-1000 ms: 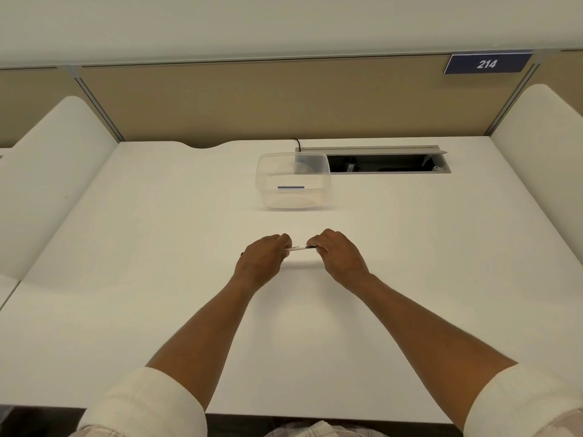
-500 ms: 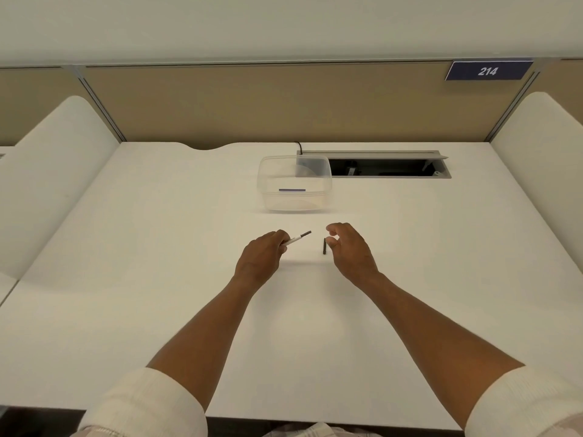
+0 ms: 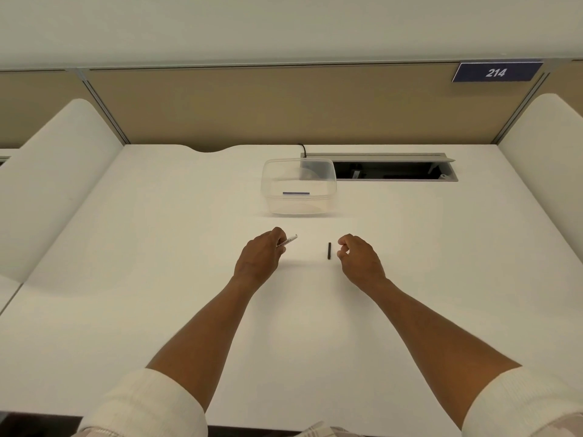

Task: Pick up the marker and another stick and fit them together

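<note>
My left hand (image 3: 258, 258) grips a thin white pen (image 3: 289, 239) whose end points up and to the right. A small black cap (image 3: 329, 250) lies on the white desk (image 3: 157, 279) between my hands. Just right of the cap is my right hand (image 3: 359, 260), fingers loosely curled, holding nothing and not touching the cap. A clear plastic container (image 3: 298, 186) stands on the desk beyond both hands; a blue-edged strip shows inside it.
An open cable hatch (image 3: 388, 170) is cut into the desk at the back right, with a black cable beside it. Beige partition panels (image 3: 284, 105) close off the back, white rounded dividers stand at both sides, and a blue sign reads 214 (image 3: 495, 72).
The hands held the pen together, then pulled apart. The black cap came off and now lies on the desk. My right hand has let go and drawn slightly right.
</note>
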`<state>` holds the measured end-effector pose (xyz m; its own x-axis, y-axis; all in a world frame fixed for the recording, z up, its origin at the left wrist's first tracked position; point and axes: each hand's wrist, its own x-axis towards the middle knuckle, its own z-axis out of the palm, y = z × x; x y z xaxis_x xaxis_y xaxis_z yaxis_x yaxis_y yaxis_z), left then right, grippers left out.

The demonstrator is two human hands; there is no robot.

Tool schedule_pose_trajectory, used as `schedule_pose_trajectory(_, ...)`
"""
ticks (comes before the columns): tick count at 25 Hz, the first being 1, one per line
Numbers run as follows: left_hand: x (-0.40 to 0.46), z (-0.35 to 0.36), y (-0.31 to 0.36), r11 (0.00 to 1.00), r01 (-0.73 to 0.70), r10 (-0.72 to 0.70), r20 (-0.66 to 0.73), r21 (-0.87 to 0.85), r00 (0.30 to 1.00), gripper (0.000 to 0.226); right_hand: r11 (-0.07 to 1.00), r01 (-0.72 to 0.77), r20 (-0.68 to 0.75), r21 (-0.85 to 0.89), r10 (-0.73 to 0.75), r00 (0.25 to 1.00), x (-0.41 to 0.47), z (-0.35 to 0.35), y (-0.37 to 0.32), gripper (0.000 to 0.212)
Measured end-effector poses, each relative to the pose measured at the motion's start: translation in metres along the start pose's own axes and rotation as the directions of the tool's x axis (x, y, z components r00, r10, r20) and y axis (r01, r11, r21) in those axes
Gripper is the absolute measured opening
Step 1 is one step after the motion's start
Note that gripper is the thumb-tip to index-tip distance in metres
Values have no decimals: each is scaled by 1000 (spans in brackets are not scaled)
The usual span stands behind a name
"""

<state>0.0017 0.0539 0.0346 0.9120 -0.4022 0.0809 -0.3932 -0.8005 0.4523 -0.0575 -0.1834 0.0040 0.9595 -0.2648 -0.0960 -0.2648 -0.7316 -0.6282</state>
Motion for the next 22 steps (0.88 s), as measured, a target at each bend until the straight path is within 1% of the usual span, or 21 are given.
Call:
schedule_pose_trajectory(3,3,3,-4,1000,14,-15,26,15,1000,16,998,-55,52,-40,57,997,3,5,4,23)
schedule_pose_trajectory(7,8,8,-8,999,0,-1,48,38,999,18,994,-79,85,-72,85,993,9,11,5,23)
schedule_pose_trajectory(12,15,9,-9,995,-21,12,97,94,995,16,984,-123,46,-126,129,991,20,17,-2,20)
schedule_pose_trajectory(15,16,11,-14,994,-33,20,118,108,993,14,972,-109,31,-210,118,993,22,23,-9,26)
schedule_pose_trajectory(20,20,10,-20,993,-16,1,130,115,992,14,957,-98,21,-274,108,994,27,27,-15,10)
schedule_pose_trajectory(22,20,10,-22,993,-12,-3,131,117,991,13,953,-92,35,-290,107,994,28,26,-15,10)
